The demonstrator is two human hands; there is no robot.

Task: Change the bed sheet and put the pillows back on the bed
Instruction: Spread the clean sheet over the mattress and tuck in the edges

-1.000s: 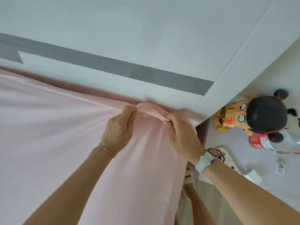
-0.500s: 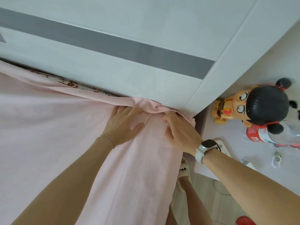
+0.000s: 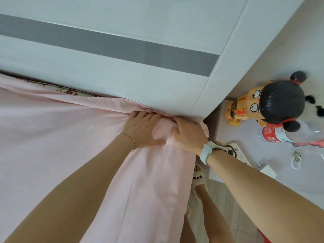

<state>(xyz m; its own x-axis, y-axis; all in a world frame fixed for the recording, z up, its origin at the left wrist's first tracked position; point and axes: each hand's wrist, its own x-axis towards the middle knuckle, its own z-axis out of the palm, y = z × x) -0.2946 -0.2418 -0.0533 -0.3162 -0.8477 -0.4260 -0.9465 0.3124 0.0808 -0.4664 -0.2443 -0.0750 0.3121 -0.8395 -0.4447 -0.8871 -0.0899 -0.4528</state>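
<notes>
White headboard [image 3: 105, 81] with a grey stripe backs the bed's corner, where both hands work. Left hand [image 3: 142, 129] lies flat with fingers straight, pressing the pink sheet [image 3: 52, 137] down at the headboard's foot; its thumb rests on a bunched fold. Right hand [image 3: 188, 134] sits just beside it, fingers curled into that same fold at the corner. A strip of floral fabric [image 3: 68, 91] shows between sheet and headboard. Right of the bed, a table [image 3: 280, 165] carries a cartoon figurine [image 3: 266, 104], a plastic bottle [image 3: 289, 135] and a phone [image 3: 235, 151].
</notes>
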